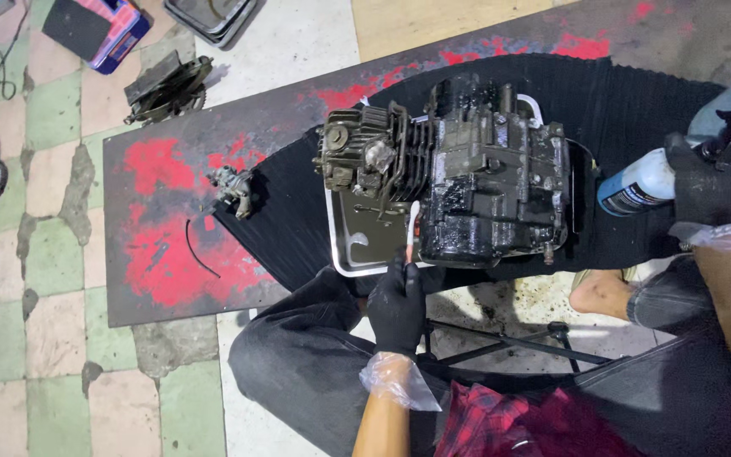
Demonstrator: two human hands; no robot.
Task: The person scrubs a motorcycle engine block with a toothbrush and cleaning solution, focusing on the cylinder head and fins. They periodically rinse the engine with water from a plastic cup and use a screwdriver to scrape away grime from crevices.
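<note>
Gripping a thin brush [412, 227], the left hand [398, 306] in a black glove has its fingers [401, 272] closed round the handle, brush tip against the lower front of the greasy engine [458, 178]. Engine sits in a white-rimmed metal tray [350, 254] on a black ribbed mat [628, 110], which lies over a dark board with red paint patches [162, 245] on the tiled floor [35, 322]. Right hand [704, 186], also black-gloved, fingers wrapped round a spray bottle [640, 188] with white body and blue label, held just right of the engine, nozzle end hidden by the hand. Small carburettor part [234, 190] and a thin curved wire [199, 250] lie on the board left of the tray. Bare foot [602, 294] near the mat's lower edge.
</note>
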